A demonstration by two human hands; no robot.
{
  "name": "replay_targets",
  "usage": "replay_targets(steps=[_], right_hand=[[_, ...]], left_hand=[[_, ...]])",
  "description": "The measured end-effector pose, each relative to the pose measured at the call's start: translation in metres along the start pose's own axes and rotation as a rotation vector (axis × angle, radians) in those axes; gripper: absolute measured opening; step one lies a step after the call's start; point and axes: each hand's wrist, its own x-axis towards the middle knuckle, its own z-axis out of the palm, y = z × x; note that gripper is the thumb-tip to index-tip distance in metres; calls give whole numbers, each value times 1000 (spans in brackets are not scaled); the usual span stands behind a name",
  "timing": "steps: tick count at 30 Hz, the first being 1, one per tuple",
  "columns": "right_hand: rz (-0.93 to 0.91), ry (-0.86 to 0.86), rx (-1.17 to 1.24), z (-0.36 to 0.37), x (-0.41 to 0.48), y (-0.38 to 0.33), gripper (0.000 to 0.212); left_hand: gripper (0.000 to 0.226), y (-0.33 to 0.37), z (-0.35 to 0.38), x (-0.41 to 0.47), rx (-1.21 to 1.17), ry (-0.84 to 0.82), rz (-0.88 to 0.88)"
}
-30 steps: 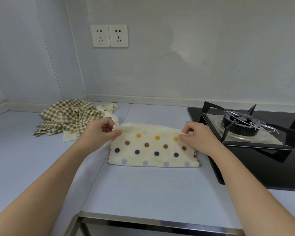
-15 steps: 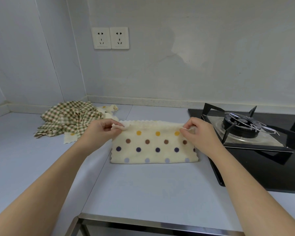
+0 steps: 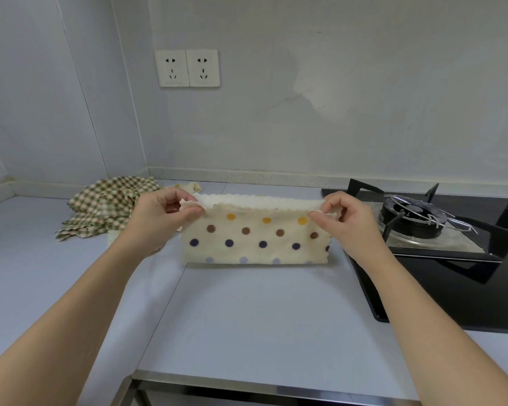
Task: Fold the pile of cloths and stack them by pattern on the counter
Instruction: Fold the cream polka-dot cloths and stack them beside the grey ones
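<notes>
Here the polka-dot cloth [image 3: 255, 238] stands doubled over near the middle of the table [image 3: 261, 317], its lower edge on the surface and its scalloped top edges held up. The left hand [image 3: 159, 218] pinches the top left corner and the right hand [image 3: 346, 224] the top right, fingers [image 3: 320, 218] narrow on the fabric. The cloth looks light, soft and limp, likely to sag or slide out of line unless held by its corners. Its right end lies just beside the gas hob [image 3: 440, 273], whose raised black edge limits room there. The checked cloths [image 3: 109, 206] are heaped behind the left hand. The table nearer the person seems to offer room for 1 more fold.
</notes>
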Motion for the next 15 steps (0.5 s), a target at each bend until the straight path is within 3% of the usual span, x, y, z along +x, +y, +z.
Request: replay_targets(steps=[8,15], right_hand=[[120,-41,262,-3,2,1,31],[121,82,98,2,4,9,24]], left_hand=[[6,3,-1,1,6,-45,1],[17,6,3,0,39,19,12]])
